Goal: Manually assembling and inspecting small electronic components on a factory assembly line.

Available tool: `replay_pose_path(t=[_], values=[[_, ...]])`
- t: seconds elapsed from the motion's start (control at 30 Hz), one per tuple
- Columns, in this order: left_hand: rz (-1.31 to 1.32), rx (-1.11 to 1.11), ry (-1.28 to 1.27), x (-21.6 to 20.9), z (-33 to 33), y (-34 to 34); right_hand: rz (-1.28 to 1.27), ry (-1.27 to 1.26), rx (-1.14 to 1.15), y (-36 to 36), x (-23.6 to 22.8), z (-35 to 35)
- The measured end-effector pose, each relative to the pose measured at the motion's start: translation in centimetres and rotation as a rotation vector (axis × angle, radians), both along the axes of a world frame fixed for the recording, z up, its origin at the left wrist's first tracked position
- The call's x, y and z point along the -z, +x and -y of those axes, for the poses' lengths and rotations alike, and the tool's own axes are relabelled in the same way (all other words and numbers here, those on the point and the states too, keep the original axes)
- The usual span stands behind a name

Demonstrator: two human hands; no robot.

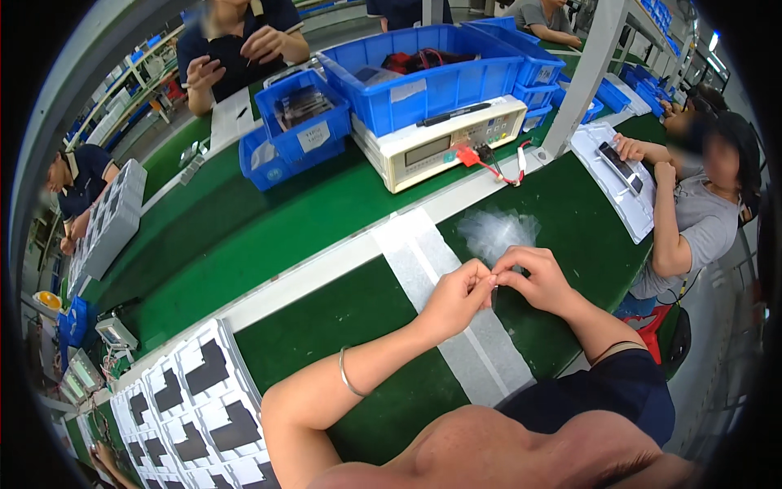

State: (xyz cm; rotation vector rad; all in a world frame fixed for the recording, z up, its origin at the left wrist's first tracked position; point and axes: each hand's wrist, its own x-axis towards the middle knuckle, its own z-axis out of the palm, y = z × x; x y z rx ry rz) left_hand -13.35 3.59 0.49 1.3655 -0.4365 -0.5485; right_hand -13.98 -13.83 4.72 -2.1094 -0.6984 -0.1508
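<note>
My left hand (461, 298) and my right hand (534, 277) meet fingertip to fingertip above the green bench, each closed in a pinch. Whatever lies between the fingers is too small to make out. Just beyond them is a loose heap of clear plastic film pieces (503, 228). Under my left hand a pale grey strip of sheet (487, 352), with a lighter band along its middle, crosses the bench toward me. A metal bangle (346, 373) circles my left forearm.
To my left stand white trays (189, 411) holding black pieces. Across a pale rail sit a bench instrument (444, 147) with red leads, a big blue bin (423, 81) on it and smaller blue bins (305, 122). A metal post (588, 77) rises at right, near a co-worker's white tray (617, 181).
</note>
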Motion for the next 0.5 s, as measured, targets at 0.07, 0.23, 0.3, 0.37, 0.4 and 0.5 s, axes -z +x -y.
replay_pose_path(t=[0.07,0.23,0.3,0.37,0.4,0.5], values=[[0.101,-0.029,0.079,-0.3,0.0,0.0,-0.003,-0.009,-0.009,-0.2,0.0,0.2],[0.200,-0.030,0.008,0.2,0.8,-0.5,0.259,-0.038,-0.008,-1.0,0.3,0.9],[0.081,-0.035,0.070,-0.6,0.7,-0.4,0.354,-0.029,-0.002,-0.6,1.2,0.9],[0.084,-0.035,0.063,-0.6,0.5,-0.4,0.494,-0.046,-0.041,-0.1,1.9,1.0],[0.031,-0.034,0.027,-0.6,0.3,-0.5,0.467,0.028,-0.044,-0.2,1.9,0.6],[-0.039,-0.029,0.000,-0.9,0.6,-0.5,0.571,0.035,-0.050,-0.5,2.0,1.2]])
